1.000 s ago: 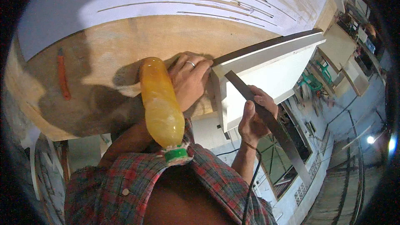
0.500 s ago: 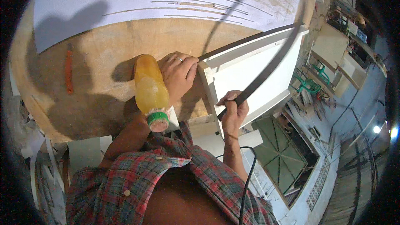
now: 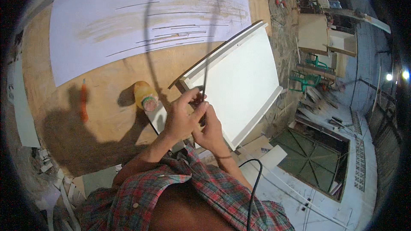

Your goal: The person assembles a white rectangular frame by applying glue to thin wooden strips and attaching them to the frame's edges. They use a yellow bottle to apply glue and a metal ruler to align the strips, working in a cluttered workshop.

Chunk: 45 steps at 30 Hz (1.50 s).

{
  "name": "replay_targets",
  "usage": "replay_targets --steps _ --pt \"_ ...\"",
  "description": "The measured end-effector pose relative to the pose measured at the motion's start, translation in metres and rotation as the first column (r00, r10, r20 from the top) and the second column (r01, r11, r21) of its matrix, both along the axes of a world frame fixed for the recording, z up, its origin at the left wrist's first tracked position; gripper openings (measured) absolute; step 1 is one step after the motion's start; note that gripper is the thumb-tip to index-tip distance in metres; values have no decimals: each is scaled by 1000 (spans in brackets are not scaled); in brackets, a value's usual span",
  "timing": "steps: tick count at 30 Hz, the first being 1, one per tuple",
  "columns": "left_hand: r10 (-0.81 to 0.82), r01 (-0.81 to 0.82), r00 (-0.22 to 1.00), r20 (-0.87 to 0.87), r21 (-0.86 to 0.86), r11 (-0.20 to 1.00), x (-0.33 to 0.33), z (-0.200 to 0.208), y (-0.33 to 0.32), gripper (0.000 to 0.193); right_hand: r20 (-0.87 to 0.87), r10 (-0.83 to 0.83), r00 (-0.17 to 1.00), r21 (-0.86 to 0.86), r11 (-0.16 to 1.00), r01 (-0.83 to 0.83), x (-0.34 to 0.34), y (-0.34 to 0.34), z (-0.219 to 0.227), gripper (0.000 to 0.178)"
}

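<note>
A thin dark strip [image 3: 206, 70] rises from between my two hands and runs up over a white panel with raised edges [image 3: 244, 77]. My left hand [image 3: 179, 119] is closed, its thumb and fingertips on the strip's lower end. Right beside it, my right hand [image 3: 209, 132] is also closed around that end, its fingers partly hidden. Both hands are at the panel's near left corner. A dark band [image 3: 227, 45] lines the panel's far left edge. To the left of my hands stands a yellowish plastic bottle [image 3: 143, 90] with a green-ringed top.
An orange-handled cutter [image 3: 84, 105] lies on the wooden table [image 3: 107, 77] at left. Farther back, a white sheet [image 3: 94, 21] carries several thin dark strips. A black cable [image 3: 259, 175] hangs by my right arm. Green chairs [image 3: 305, 79] and boards stand at right.
My left hand has left the panel's corner and met my right hand at the strip's end. The strip now stands edge-on, and the view has shifted, with the bottle seen more from its top.
</note>
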<state>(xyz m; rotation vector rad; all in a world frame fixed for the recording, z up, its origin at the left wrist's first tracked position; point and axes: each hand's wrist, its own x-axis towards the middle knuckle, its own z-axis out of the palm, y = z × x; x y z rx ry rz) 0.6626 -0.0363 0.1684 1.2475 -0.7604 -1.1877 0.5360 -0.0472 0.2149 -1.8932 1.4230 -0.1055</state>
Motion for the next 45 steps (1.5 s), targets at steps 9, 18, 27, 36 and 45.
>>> replay_targets --steps 9,18,27,36,45 --pt "180 -180 984 6 -29 983 40 27 55 42 -363 90 927 -222 958 -180 -94 13 -70 54" --pt "283 -282 931 232 -35 959 -2 21 155 36 -49 122 991 -490 862 -130 -150 4 -86 30" --pt "571 -602 767 293 19 798 -78 -42 218 30 -16 144 990 -504 854 -132 -212 25 -77 27" --pt "536 -577 601 594 -142 804 -96 -75 288 31 13 290 957 -552 800 -235 -277 66 -80 28" --pt "599 -556 771 215 -232 798 -154 -105 219 36 -14 401 916 -509 786 -352 -331 91 -86 32"
